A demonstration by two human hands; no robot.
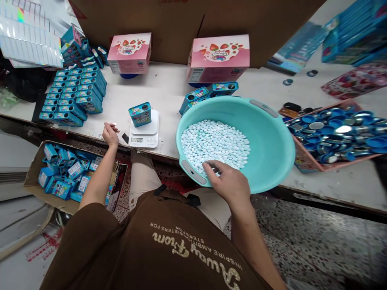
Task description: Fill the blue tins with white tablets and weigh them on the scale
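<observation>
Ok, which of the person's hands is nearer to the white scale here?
Left. The left hand is at the table's near edge, just left of the scale; the right hand is farther off to its right, at the turquoise basin.
</observation>
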